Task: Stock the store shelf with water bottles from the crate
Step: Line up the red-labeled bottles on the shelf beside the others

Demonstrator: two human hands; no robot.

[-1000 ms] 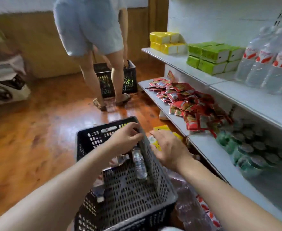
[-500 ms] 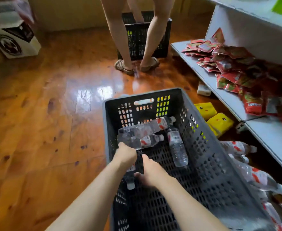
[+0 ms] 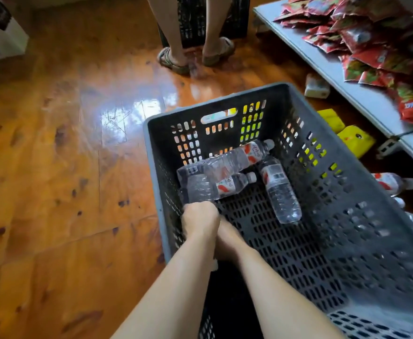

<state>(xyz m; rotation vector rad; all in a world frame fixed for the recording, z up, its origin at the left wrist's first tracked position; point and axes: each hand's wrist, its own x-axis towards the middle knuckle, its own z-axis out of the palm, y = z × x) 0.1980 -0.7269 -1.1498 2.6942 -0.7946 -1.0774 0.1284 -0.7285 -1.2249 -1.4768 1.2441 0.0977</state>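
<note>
We reached both arms down into the dark slotted crate that stood on the glossy wooden floor. Our left hand was clenched with knuckles up against the crate's left wall, just below the base of the nearest water bottle; whether its fingers held that bottle we could not tell. Our right hand lay tucked beside and partly beneath the left, its fingers hidden, so its grasp could not be told either. Three water bottles lay on their sides in the crate's far half: one bottle slanting toward the far wall, a second bottle under it with its cap pointing right, and a third bottle just right of them, base toward us. To the crate's right ran the low grey shelf, heaped with red snack packets; more bottles and yellow packs lay on the floor below it. Beyond the crate's far wall another person's sandalled feet stood before a second black crate.
</note>
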